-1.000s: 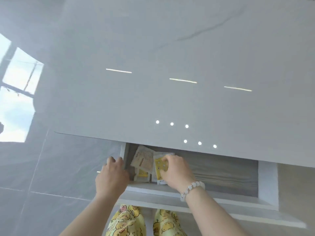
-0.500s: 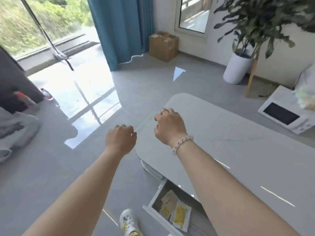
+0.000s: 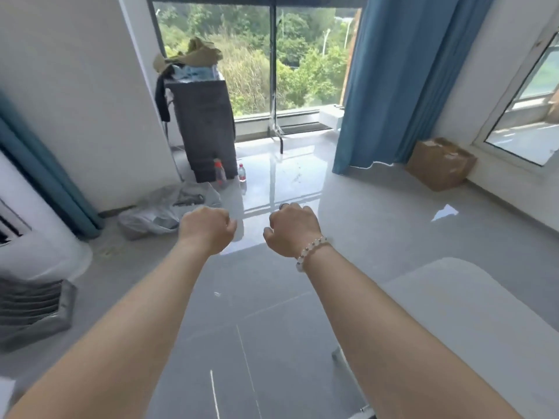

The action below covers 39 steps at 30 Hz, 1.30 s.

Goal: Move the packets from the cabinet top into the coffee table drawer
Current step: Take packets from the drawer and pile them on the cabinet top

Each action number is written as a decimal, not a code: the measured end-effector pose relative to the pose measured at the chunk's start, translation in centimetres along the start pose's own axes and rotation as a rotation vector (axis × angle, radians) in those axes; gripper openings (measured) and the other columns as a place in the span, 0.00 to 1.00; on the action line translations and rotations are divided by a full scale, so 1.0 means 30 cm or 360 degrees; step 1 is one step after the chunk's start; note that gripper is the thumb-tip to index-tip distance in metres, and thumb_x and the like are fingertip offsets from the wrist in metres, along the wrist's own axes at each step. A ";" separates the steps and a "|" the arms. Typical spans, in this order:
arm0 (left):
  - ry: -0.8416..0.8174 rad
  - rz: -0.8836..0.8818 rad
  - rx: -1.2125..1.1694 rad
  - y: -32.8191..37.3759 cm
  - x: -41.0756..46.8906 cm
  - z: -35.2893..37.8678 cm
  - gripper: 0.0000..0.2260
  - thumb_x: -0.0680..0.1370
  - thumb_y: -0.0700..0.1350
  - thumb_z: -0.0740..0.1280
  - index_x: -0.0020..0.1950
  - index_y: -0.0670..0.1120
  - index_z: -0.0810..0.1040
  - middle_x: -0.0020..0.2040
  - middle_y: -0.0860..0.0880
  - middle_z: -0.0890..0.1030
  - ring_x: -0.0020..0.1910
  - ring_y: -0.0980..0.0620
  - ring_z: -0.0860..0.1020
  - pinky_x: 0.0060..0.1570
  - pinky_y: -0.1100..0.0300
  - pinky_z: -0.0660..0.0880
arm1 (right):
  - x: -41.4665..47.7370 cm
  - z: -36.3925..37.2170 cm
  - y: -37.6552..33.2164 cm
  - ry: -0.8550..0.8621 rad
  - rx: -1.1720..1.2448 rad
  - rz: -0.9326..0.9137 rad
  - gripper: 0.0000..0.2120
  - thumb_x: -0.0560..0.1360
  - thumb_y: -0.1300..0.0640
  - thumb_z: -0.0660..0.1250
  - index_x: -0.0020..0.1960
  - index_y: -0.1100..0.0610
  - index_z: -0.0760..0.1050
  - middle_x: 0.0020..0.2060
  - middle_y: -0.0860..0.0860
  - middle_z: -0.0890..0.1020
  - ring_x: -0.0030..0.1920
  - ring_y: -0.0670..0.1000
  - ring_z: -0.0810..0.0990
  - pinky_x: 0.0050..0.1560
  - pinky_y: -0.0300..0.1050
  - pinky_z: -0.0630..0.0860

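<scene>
Grey glossy tile floor (image 3: pixel 348 225) underfoot, reflecting the window. Left hand (image 3: pixel 207 229) raised out in front over the floor, fingers curled into a loose fist, nothing held. Right hand (image 3: pixel 292 229) level with it and just beside, likewise curled and holding nothing; ring on one finger, pale bead bracelet (image 3: pixel 311 247) at the wrist. Hands apart, not touching. Packets not in view; drawer not in view. Pale rounded tabletop (image 3: pixel 459 300) at lower right, below the right forearm. Dark cabinet (image 3: pixel 204 128) well ahead by the window, cloth and paper heaped on top; contents of the heap too small to tell. Two bottles (image 3: pixel 220 172) on the floor at its foot. Crumpled plastic bag (image 3: pixel 160 211) left of the hands. Blue curtain (image 3: pixel 396 83) at right, cardboard box (image 3: pixel 440 164) beside it against the wall.
</scene>
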<state>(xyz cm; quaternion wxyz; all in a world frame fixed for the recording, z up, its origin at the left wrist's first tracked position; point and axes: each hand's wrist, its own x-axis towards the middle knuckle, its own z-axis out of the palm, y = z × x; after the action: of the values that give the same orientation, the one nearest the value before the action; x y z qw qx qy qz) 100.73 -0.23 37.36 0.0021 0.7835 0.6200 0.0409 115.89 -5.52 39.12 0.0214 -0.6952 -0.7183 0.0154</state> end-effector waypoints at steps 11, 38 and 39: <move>0.0167 -0.0565 0.0043 -0.655 -0.135 -0.032 0.18 0.82 0.52 0.53 0.56 0.44 0.78 0.57 0.43 0.78 0.58 0.43 0.74 0.54 0.54 0.70 | 0.249 0.049 -0.689 0.0214 0.0022 -0.0629 0.18 0.79 0.52 0.54 0.57 0.57 0.79 0.58 0.55 0.76 0.59 0.55 0.72 0.57 0.48 0.68; 0.0214 -0.2000 0.0141 -1.575 -0.405 0.035 0.19 0.82 0.50 0.51 0.51 0.42 0.78 0.52 0.44 0.77 0.50 0.42 0.77 0.39 0.57 0.68 | 0.645 0.213 -1.877 -0.0082 0.0040 -0.2029 0.16 0.79 0.56 0.52 0.55 0.58 0.76 0.54 0.54 0.76 0.58 0.55 0.72 0.57 0.47 0.64; 0.0192 -0.2044 0.0151 -1.586 -0.423 0.050 0.19 0.82 0.50 0.51 0.52 0.43 0.78 0.53 0.44 0.77 0.51 0.42 0.77 0.40 0.56 0.68 | 0.636 0.225 -1.910 -0.0096 0.0036 -0.2084 0.15 0.79 0.56 0.52 0.55 0.58 0.76 0.54 0.54 0.77 0.58 0.55 0.72 0.57 0.47 0.64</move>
<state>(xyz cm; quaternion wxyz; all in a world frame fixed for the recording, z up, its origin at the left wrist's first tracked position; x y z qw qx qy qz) 51.72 -1.48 32.52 -0.0433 0.2521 0.9655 0.0480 57.73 11.74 35.54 0.0136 -0.1132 -0.9931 0.0262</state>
